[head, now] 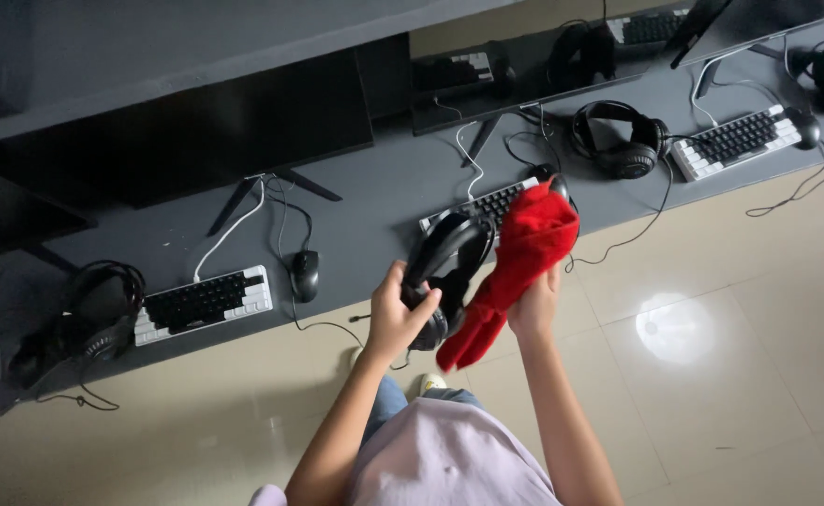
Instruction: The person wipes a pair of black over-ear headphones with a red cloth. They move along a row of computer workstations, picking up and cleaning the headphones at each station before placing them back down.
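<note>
My left hand (395,317) grips a black headset (442,272) by one ear cup, lifted off the long grey desk (374,201). My right hand (535,305) holds a red cloth (519,258), which is pressed against the headset's band and hangs down in a fold below the hand. Both hands are raised over the floor just in front of the desk edge. Right behind them lies a black and white keyboard (487,201), partly hidden by the cloth and headset.
Along the desk sit dark monitors (187,136), another keyboard (204,302) with a mouse (305,274), further headsets (84,319) (623,141), a third keyboard (735,141) and trailing cables. Beige floor tiles (712,328) lie to the right.
</note>
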